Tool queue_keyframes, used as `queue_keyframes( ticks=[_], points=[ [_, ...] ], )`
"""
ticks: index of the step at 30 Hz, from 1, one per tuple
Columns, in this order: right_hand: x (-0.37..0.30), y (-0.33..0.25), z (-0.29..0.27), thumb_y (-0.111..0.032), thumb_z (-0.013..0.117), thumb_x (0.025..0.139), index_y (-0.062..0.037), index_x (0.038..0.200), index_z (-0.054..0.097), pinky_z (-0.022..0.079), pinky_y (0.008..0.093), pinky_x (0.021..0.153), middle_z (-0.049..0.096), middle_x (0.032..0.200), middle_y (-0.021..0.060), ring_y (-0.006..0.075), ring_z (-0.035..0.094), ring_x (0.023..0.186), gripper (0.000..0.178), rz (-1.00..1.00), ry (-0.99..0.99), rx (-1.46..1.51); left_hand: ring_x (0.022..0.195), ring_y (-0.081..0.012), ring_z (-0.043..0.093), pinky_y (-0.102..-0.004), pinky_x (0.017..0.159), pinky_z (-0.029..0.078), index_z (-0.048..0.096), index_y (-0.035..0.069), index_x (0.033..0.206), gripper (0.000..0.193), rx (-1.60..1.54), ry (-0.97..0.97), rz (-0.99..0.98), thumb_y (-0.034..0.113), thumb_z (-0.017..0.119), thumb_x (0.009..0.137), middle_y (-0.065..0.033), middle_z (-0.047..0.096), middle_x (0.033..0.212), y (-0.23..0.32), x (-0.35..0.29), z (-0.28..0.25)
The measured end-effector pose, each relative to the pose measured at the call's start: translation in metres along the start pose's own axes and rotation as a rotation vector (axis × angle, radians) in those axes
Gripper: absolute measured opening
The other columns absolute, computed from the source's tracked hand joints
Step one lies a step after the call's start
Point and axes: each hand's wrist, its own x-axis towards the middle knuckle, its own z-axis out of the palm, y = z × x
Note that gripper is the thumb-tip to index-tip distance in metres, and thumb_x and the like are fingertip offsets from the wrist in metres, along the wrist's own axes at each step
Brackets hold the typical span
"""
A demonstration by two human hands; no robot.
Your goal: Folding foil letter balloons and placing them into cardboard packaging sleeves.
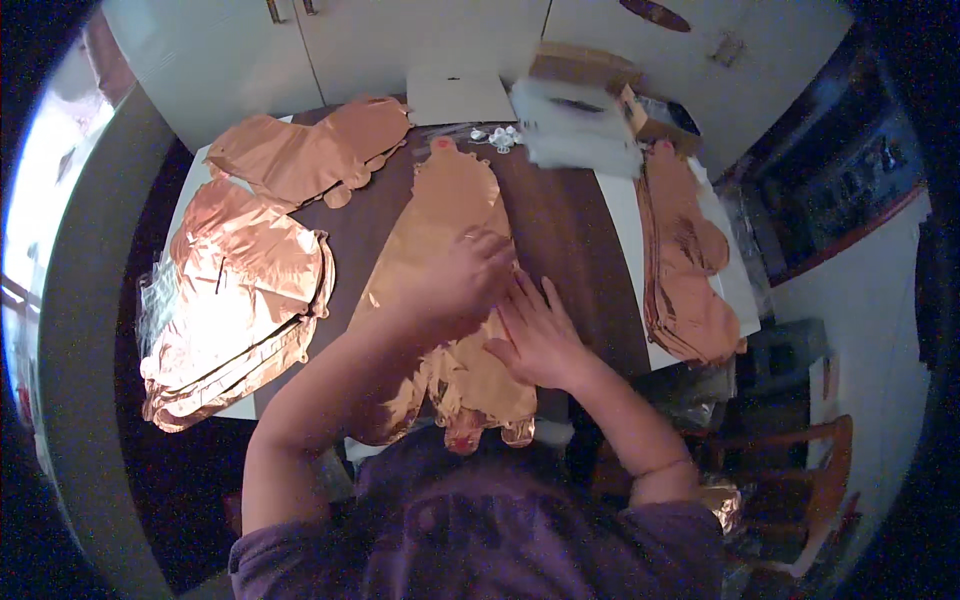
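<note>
A flat, uninflated rose-gold foil balloon point(455, 195) lies lengthwise on the dark table in front of me, its crumpled lower end reaching the near edge. Red marks show at its top tab and bottom tab. My left hand point(472, 275) is over the balloon's middle near its right edge, with fingers curled together. Whatever is between those fingertips is hidden. Just below and to the right, my right hand point(540, 335) rests flat with fingers stretched out, partly on the balloon's right edge and partly on the table.
Stacked flat foil pieces lie at left point(250, 260), back left point(310, 150) and right point(685, 265). Toward the back are small shiny clear pieces point(497, 138), a white sheet point(460, 98), a whitish plastic packet point(575, 125) and an open box point(668, 120). A wooden chair point(820, 470) stands at lower right.
</note>
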Motion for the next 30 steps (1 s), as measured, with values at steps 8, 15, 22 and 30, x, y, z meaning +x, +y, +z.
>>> queue_keyframes(
  ticks=[8, 15, 22, 30],
  points=[
    [0.003, 0.001, 0.0, -0.047, 0.048, 0.093, 0.0041, 0.146, 0.025, 0.01, 0.054, 0.116, 0.022, 0.153, 0.0236, 0.0373, 0.016, 0.145, 0.077, 0.02, -0.062, 0.056, 0.102, -0.0319, 0.059, -0.0425, 0.095, 0.044, 0.065, 0.003, 0.096, 0.026, 0.1, -0.126, -0.199, 0.025, 0.062, 0.082, -0.014, 0.063, 0.103, -0.038, 0.035, 0.032],
    [0.0, -0.001, 0.0, -0.047, 0.048, 0.093, 0.003, 0.147, 0.025, 0.009, 0.0532, 0.116, 0.022, 0.154, 0.0224, 0.0354, 0.014, 0.146, 0.076, -0.005, -0.012, 0.057, 0.101, -0.0328, 0.06, -0.043, 0.093, 0.045, 0.065, 0.003, 0.095, 0.028, 0.093, 0.129, -0.154, 0.027, 0.063, 0.081, -0.014, 0.064, 0.105, -0.061, 0.041, 0.035],
    [0.005, -0.003, -0.006, -0.05, 0.051, 0.091, 0.0026, 0.144, 0.03, 0.012, 0.0534, 0.116, 0.027, 0.152, 0.0213, 0.0363, 0.02, 0.143, 0.077, -0.024, -0.038, 0.046, 0.105, -0.0385, 0.057, -0.0447, 0.093, 0.046, 0.062, 0.003, 0.111, 0.035, -0.189, 0.175, -0.372, 0.026, 0.062, 0.084, -0.0185, 0.062, 0.112, -0.05, 0.028, -0.003],
    [0.029, 0.033, -0.03, -0.042, 0.071, 0.079, -0.0017, 0.133, 0.048, 0.034, 0.0473, 0.106, 0.047, 0.139, 0.0188, 0.0349, 0.045, 0.127, 0.072, -0.075, 0.145, 0.318, 0.081, -0.0278, 0.064, -0.0357, 0.073, 0.05, 0.064, 0.001, 0.089, 0.007, -0.227, 0.516, -0.67, 0.005, 0.065, 0.082, -0.013, 0.064, 0.083, 0.099, -0.158, -0.091]
  ],
)
